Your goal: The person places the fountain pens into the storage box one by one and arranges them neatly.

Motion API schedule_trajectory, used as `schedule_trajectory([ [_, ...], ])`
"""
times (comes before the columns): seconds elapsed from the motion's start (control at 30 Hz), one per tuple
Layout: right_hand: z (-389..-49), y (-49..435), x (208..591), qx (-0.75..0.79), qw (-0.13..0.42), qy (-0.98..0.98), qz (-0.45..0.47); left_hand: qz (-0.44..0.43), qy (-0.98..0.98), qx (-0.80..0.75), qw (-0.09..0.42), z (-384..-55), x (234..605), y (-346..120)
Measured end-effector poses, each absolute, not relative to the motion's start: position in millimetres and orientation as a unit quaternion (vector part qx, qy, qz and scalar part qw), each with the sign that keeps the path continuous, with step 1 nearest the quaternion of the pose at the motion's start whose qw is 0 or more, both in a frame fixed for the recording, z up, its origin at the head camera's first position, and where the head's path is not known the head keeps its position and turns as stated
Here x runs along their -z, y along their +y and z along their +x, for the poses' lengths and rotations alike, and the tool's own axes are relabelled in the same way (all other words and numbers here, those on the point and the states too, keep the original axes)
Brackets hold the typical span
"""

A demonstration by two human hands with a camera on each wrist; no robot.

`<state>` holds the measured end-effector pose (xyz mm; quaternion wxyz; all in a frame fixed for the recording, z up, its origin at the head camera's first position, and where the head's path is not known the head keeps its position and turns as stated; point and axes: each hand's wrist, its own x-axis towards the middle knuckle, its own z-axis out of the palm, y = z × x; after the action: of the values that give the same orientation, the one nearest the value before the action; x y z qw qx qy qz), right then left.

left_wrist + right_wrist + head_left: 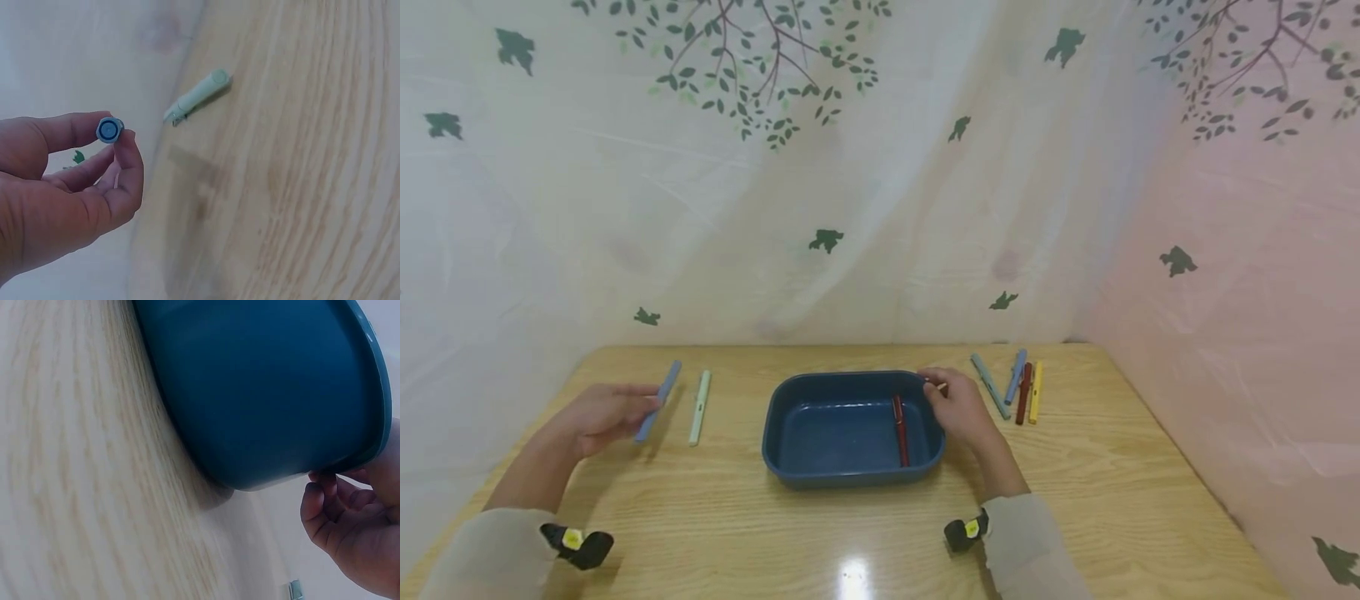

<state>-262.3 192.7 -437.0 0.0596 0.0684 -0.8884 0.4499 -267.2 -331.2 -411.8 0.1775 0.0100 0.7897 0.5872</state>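
Between thumb and fingers, my left hand [613, 417] pinches a blue pen [658, 402] above the left side of the table. In the left wrist view that pen [109, 129] shows end-on. A light green pen [700, 408] lies on the wood just right of it. At the centre stands a dark blue rectangular tray [853, 479], with a dark red pen [901, 432] lying in its right part. My right hand [958, 406] grips the tray's right rim near the far corner; in the right wrist view its fingers [315, 506] curl against the tray's outer wall [262, 394].
Right of the tray lie a grey-green pen [991, 387], another blue pen [1016, 377], another dark red pen [1023, 394] and a yellow pen [1036, 393]. A pale curtain [880, 183] printed with leaves hangs behind the wooden table [1112, 500].
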Motion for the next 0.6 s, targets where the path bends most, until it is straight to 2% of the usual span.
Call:
schedule_trajectory([
  [0.3, -262, 195, 434, -0.453, 0.062, -0.887, 0.073, 0.059, 0.773, -0.609, 0.168, -266, 392, -303],
  [0.6, -262, 194, 436, -0.45, 0.059, -0.888, 0.079, 0.052, 0.737, -0.648, 0.185, -262, 380, -267],
])
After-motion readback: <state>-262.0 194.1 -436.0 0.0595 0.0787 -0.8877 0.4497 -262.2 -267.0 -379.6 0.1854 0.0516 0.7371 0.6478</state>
